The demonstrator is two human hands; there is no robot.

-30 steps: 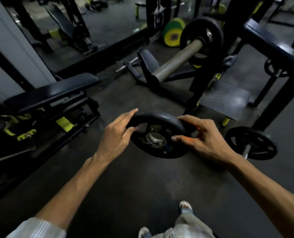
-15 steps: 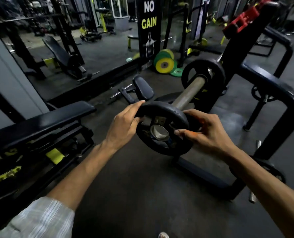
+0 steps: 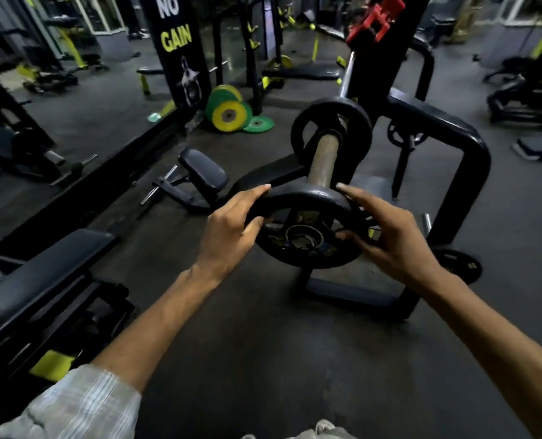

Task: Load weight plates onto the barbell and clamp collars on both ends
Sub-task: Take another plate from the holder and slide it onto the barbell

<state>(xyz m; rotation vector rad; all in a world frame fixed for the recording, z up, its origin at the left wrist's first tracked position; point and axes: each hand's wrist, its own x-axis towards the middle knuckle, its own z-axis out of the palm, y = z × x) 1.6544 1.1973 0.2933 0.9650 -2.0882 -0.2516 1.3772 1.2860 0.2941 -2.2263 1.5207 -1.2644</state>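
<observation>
gripping the black weight plate (image 3: 304,226) by its rim, left hand (image 3: 228,236) and right hand (image 3: 393,242) clamped either side just short of the barbell sleeve (image 3: 325,161), square its bore to the sleeve tip, then push toward the loaded plate (image 3: 331,131).

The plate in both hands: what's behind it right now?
Behind the held plate the bare barbell sleeve runs back to a plate already loaded. The sleeve's near tip is covered by the held plate's rim, so whether its hole has met it cannot be seen.

Held plate (image 3: 307,198): matt black cast metal, worn. Barbell sleeve (image 3: 326,160): dull, rusty steel. Floor (image 3: 263,343): matt rubber.
</observation>
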